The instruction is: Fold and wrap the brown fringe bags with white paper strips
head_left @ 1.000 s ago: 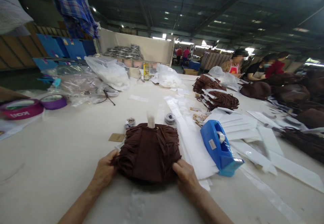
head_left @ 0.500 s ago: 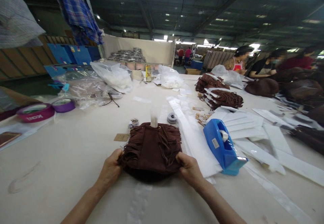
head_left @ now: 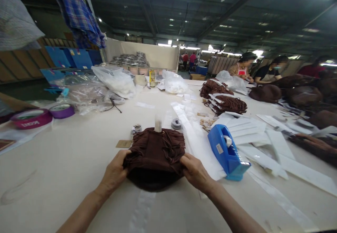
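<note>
A dark brown fringed bag point(head_left: 154, 148) lies in front of me on the pale table, its dark rounded end toward me. My left hand point(head_left: 117, 168) grips its left near corner, fingers curled around the edge. On the opposite corner, my right hand point(head_left: 193, 170) is closed the same way. A tan paper tag point(head_left: 123, 144) sticks out at the bag's left. A whitish strip point(head_left: 158, 125) stands up at the far edge, above small metal eyelets. Just behind the bag are two small grey coils, a left coil point(head_left: 136, 129) and a right coil point(head_left: 176, 123).
Right of the bag stands a blue tape dispenser point(head_left: 226, 152) beside white sheets point(head_left: 247, 131). Stacked brown fringed bags point(head_left: 228, 104) lie farther back. Tape rolls point(head_left: 31, 118) and clear plastic bags point(head_left: 89, 92) are at left. Co-workers point(head_left: 271, 70) sit at the far right.
The bag's near end has tipped up, showing more of its dark rounded side. Both hands keep their grip on the corners. The whole view has shifted slightly.
</note>
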A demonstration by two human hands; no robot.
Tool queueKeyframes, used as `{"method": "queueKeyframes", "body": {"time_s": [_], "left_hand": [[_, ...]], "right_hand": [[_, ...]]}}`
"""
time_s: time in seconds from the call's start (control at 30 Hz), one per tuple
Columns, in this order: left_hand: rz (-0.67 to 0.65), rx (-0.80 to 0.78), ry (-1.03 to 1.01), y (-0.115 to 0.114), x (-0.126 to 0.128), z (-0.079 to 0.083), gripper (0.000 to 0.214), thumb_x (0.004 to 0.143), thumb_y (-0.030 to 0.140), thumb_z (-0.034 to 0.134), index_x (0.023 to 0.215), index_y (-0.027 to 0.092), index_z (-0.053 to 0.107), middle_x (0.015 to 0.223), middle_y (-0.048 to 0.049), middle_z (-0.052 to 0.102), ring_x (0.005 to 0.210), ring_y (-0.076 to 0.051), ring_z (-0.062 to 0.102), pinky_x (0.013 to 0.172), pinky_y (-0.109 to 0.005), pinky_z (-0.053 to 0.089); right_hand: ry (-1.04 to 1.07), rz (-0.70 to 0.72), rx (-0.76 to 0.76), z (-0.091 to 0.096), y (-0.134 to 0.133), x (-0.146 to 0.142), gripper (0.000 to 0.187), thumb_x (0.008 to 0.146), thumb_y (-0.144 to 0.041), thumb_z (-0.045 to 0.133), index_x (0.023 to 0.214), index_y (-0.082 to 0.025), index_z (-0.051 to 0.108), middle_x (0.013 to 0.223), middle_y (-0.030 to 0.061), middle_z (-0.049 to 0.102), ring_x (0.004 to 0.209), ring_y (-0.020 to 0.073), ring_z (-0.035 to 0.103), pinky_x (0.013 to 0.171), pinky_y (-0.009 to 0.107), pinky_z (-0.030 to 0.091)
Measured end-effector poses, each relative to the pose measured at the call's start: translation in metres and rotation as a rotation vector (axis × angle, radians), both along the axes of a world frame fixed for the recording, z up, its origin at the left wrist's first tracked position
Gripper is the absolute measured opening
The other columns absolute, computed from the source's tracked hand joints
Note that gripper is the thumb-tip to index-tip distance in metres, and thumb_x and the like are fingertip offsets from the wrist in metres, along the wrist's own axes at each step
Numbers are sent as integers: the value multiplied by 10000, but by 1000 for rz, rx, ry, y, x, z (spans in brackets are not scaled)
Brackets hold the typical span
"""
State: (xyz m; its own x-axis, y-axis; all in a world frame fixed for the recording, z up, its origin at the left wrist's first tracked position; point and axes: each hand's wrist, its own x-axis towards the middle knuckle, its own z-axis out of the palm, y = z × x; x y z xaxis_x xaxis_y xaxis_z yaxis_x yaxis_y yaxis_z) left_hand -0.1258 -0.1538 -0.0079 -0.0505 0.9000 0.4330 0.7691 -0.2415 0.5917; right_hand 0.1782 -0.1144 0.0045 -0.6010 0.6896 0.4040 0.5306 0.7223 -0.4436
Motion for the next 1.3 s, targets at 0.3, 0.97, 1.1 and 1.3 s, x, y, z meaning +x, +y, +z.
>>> {"method": "queueKeyframes", "body": {"time_s": [0.3, 0.97, 1.1, 1.3], "left_hand": [[-239, 197, 244, 0, -1, -14, 296, 719, 56, 353, 870, 204, 561, 762, -9, 565, 714, -132, 576, 621, -185, 481], [-367, 442, 955, -1, 79, 2, 357, 835, 105, 344, 1130, 65, 541, 1158, -133, 597, 1103, -247, 524, 951, -381, 370], [-291, 512, 883, -1, 73, -37, 416, 830, 67, 280, 1175, 66, 511, 1220, -142, 552, 1179, -271, 457, 989, -428, 328], [-283, 439, 896, -6, 71, -31, 464, 812, 73, 279, 1232, 102, 473, 1286, -123, 498, 1242, -266, 377, 1022, -450, 285]], "right_hand": [[-64, -23, 98, -24, 11, -5, 210, 623, 10, 374, 627, -200, 375, 680, -12, 413, 631, 129, 405, 545, 224, 272], [-52, -221, 34, -29, 9, -8, 227, 561, 8, 390, 650, -200, 390, 657, -10, 456, 593, 130, 436, 533, 224, 270], [24, -374, 60, -42, -27, -14, 172, 684, -40, 399, 691, -209, 372, 625, -16, 437, 561, 135, 425, 523, 232, 297], [151, -194, 274, -42, -70, -38, 211, 801, -32, 347, 866, -168, 494, 798, 65, 537, 727, 168, 493, 632, 257, 405]]}}
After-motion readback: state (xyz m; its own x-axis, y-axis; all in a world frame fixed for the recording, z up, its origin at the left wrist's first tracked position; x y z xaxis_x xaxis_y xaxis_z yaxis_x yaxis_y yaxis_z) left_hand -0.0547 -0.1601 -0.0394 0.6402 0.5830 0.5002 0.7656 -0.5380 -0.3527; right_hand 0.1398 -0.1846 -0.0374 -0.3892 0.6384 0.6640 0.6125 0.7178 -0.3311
